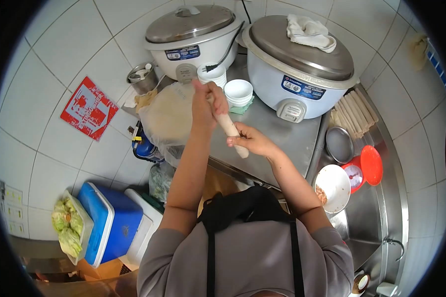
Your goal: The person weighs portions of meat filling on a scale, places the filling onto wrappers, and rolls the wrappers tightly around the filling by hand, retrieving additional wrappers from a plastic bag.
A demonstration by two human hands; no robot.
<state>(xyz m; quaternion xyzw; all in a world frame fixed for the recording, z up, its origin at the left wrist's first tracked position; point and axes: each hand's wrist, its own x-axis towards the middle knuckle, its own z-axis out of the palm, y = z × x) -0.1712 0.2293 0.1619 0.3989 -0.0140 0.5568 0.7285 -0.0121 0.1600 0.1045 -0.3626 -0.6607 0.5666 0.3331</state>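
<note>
Both hands hold a long, pale uncooked spring roll (229, 126), slanted above the steel counter. My left hand (208, 105) is closed around its upper end. Lower down, my right hand (255, 141) grips it between thumb and fingers, with the bottom tip sticking out below. Just left of my left hand lies a stack of round, thin wrappers (166, 114) in clear plastic. Several similar rolls (354, 113) lie side by side at the right. A white bowl (338, 183) with minced filling (321, 194) sits near my right forearm, beside a red scale (353, 174).
Two large rice cookers (292, 64) stand at the back, one topped by a white cloth (309, 32). White bowls (238, 92) are stacked before them. A round metal pan (339, 144) sits right. At lower left are a blue cooler (116, 222) and a tray of leafy vegetables (69, 225).
</note>
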